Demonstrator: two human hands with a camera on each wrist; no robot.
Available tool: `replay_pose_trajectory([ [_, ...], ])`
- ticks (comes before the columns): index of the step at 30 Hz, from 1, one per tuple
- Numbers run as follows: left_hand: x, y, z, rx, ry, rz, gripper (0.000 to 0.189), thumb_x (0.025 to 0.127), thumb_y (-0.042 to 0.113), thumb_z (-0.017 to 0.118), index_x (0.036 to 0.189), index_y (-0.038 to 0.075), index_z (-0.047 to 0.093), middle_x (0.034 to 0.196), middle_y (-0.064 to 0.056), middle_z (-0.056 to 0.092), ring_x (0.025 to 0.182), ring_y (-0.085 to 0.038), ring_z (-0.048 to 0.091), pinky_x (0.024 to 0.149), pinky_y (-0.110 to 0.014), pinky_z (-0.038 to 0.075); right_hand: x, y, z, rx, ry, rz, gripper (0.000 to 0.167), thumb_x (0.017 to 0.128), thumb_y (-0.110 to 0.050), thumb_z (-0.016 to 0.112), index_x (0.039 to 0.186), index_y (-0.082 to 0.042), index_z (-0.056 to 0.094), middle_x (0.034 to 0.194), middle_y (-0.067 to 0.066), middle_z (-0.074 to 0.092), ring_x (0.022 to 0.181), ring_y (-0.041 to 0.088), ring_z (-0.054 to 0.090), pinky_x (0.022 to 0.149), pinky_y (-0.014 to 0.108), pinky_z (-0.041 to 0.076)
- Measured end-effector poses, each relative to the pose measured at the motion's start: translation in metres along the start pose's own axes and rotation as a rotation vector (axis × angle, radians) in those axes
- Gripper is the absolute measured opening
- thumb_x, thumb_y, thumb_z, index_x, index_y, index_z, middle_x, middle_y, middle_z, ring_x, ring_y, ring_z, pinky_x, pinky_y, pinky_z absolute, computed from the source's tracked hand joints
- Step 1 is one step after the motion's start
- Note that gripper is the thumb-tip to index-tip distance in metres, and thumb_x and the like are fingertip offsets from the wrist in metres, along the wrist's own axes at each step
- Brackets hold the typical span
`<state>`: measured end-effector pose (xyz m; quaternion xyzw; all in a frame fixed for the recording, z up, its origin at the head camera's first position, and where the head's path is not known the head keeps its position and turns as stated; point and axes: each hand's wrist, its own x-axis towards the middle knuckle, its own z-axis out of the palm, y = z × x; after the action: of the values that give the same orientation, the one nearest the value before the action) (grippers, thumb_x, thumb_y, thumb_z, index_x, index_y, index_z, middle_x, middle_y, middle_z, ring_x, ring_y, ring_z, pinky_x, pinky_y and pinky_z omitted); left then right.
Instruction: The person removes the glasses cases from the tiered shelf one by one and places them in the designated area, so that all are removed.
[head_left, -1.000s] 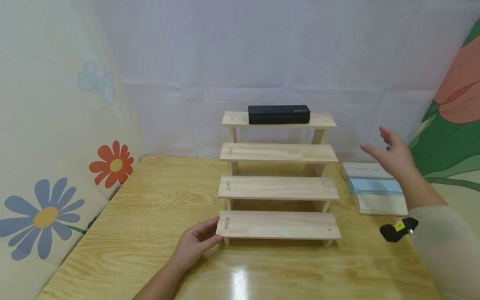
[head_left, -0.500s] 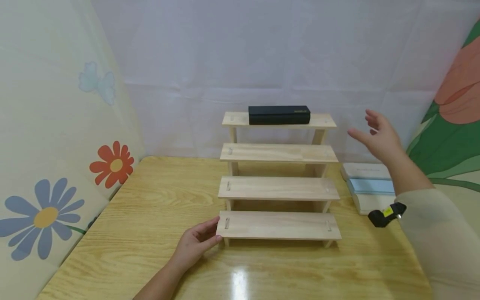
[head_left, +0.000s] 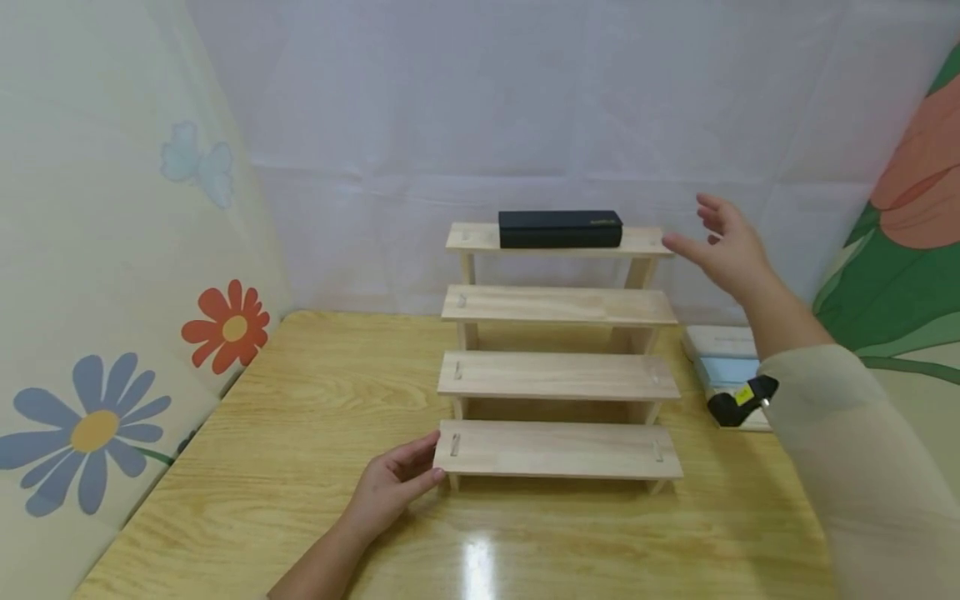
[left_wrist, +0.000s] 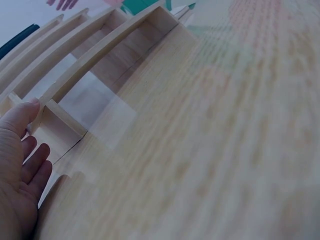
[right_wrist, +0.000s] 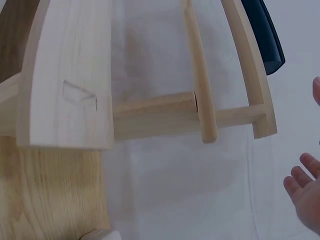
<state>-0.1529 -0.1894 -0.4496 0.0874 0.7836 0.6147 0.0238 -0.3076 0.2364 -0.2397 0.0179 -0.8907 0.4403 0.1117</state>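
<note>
A stepped wooden display stand (head_left: 558,375) with several shelves stands on the wood-grain table. On its top shelf lies a long black case (head_left: 560,230). My left hand (head_left: 386,492) pinches the left end of the lowest shelf between thumb and forefinger; in the left wrist view its other fingers (left_wrist: 37,172) hang free below the thumb. My right hand (head_left: 723,250) is in the air beside the right end of the top shelf, thumb towards the shelf and fingers spread, holding nothing. In the right wrist view its fingertips (right_wrist: 301,176) are apart from the stand and the black case's end.
Right of the stand, a white case (head_left: 718,342) and a light blue case (head_left: 723,369) lie on the table (head_left: 337,383), partly hidden by the right forearm. A white cloth (head_left: 420,108) hangs behind. Flower-printed panels (head_left: 97,250) flank both sides.
My right hand has moved left and up towards the top shelf's right end, its forearm now covering more of the cases on the right. The left hand, stand and black case stay put.
</note>
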Motion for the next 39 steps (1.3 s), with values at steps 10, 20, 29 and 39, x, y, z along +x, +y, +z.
replay_pose_trajectory([
  [10, 0.002, -0.001, 0.002, 0.009, 0.004, -0.026, 0.054, 0.084, 0.009, 0.076, 0.133, -0.003, 0.056, 0.131, -0.024, 0.061, 0.104, 0.002, 0.063, 0.090, -0.014, 0.050, 0.010, -0.019, 0.016, -0.006, -0.057, 0.007, 0.095, 0.086, -0.054, 0.068, 0.158, -0.022, 0.015, 0.165, 0.011, 0.017, 0.149, 0.037, 0.021, 0.120, 0.054, 0.023],
  [20, 0.002, 0.000, 0.001, 0.012, 0.010, -0.034, 0.054, 0.084, 0.006, 0.075, 0.134, -0.003, 0.056, 0.130, -0.024, 0.061, 0.103, 0.002, 0.063, 0.090, -0.014, 0.051, 0.015, -0.036, 0.029, 0.028, -0.126, -0.051, 0.092, 0.087, -0.050, 0.069, 0.157, -0.020, 0.018, 0.165, 0.009, 0.018, 0.150, 0.032, 0.018, 0.121, 0.053, 0.021],
  [29, -0.001, -0.002, 0.001, 0.022, 0.018, -0.017, 0.054, 0.084, 0.006, 0.075, 0.133, -0.004, 0.056, 0.129, -0.025, 0.062, 0.102, 0.003, 0.063, 0.090, -0.015, 0.050, 0.022, -0.048, 0.046, 0.030, -0.180, -0.062, 0.090, 0.088, -0.047, 0.069, 0.157, -0.019, 0.020, 0.164, 0.009, 0.019, 0.151, 0.030, 0.016, 0.122, 0.052, 0.021],
  [39, -0.003, -0.001, 0.001, 0.022, 0.024, -0.032, 0.054, 0.083, 0.005, 0.075, 0.133, -0.004, 0.056, 0.128, -0.025, 0.062, 0.101, 0.002, 0.063, 0.089, -0.014, 0.051, 0.025, -0.055, 0.059, -0.015, -0.191, -0.093, 0.088, 0.087, -0.045, 0.071, 0.156, -0.017, 0.024, 0.163, 0.010, 0.023, 0.150, 0.031, 0.018, 0.122, 0.051, 0.022],
])
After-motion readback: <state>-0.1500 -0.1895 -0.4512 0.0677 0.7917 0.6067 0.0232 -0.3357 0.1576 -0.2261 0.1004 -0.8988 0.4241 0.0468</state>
